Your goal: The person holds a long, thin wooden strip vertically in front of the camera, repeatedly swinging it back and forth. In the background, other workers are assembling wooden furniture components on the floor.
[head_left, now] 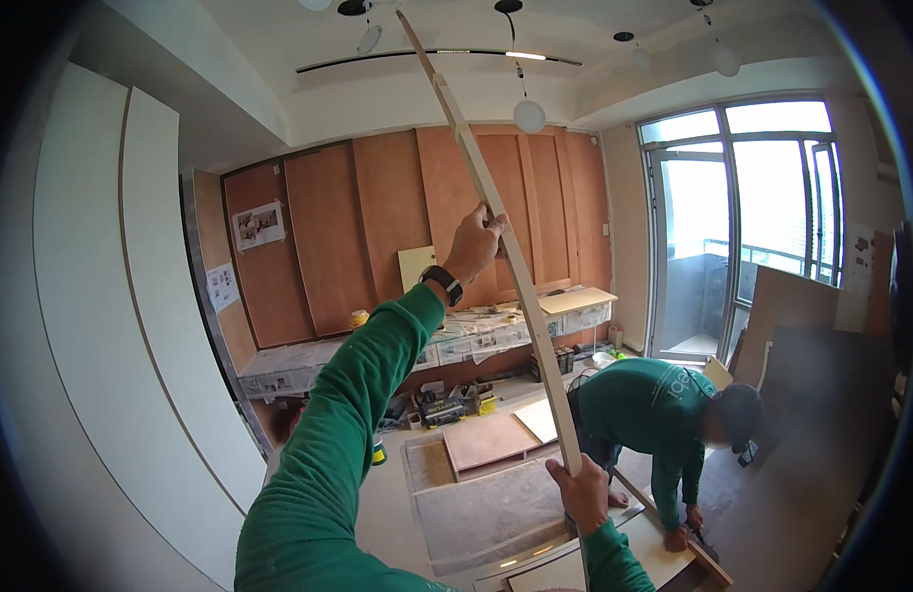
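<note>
A long, pale wooden batten (529, 296) slants up from the lower edge toward the ceiling. Its upper stretch is thinner, with what looks like a second strip lapped on it. My left hand (476, 245), arm raised and a dark watch on the wrist, is closed around the batten about midway up. Lower down, my right hand (583, 493) grips the same piece, thumb along its face. The batten's bottom end runs out of view below.
At right, a co-worker (639, 400) in green bends over a wooden frame (711, 570). A low panelled box (481, 444) and a toolbox (439, 409) lie ahead. Overhead hang a globe lamp (529, 115) and a track light (437, 54). Boards (787, 311) lean by the glass door (688, 247).
</note>
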### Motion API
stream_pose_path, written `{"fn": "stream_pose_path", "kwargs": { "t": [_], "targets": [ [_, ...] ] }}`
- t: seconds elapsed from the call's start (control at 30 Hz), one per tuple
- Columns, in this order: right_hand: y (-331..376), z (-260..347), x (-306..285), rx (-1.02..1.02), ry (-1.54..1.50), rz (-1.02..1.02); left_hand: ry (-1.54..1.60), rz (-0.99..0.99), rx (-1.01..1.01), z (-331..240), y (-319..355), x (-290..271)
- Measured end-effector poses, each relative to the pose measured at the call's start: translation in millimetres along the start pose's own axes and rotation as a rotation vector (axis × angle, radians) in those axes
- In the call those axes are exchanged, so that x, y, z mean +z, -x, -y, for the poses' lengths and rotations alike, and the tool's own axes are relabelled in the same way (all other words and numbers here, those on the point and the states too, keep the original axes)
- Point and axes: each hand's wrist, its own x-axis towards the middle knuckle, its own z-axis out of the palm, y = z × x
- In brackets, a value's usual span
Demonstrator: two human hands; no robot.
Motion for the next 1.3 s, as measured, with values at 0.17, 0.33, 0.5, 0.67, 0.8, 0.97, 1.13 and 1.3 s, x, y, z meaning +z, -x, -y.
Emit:
{"fn": "stream_pose_path", "kwargs": {
  "t": [0.17, 0.33, 0.5, 0.67, 0.8, 0.97, 1.13, 1.3],
  "targets": [
    [50, -26, -6, 0.092, -0.037, 0.003, 0.031, 0.013, 0.037, -20, 59, 19],
    [111, -48, -13, 0.114, -0.071, -0.034, -0.046, -0.034, 0.047, -56, 126, 33],
    [167, -93, -37, 0.123, -0.026, 0.069, -0.042, 0.016, 0.083, -92, 186, 53],
    [215, -122, -52, 0.038, -0.314, -0.005, -0.063, 0.1, 0.116, -140, 234, 69],
    [242, -126, -78, 0.01, -0.199, 0.075, -0.042, 0.162, 0.142, -163, 259, 82],
    [269, -129, -94, 0.087, -0.111, 0.074, 0.041, 0.244, 0.085, -180, 281, 92],
    [275, -116, -108, 0.143, -0.075, 0.067, 0.058, 0.265, 0.096, -183, 292, 95],
    [259, -115, -98, 0.079, -0.083, 0.015, 0.065, 0.203, 0.04, -185, 270, 84]
  ]
}}
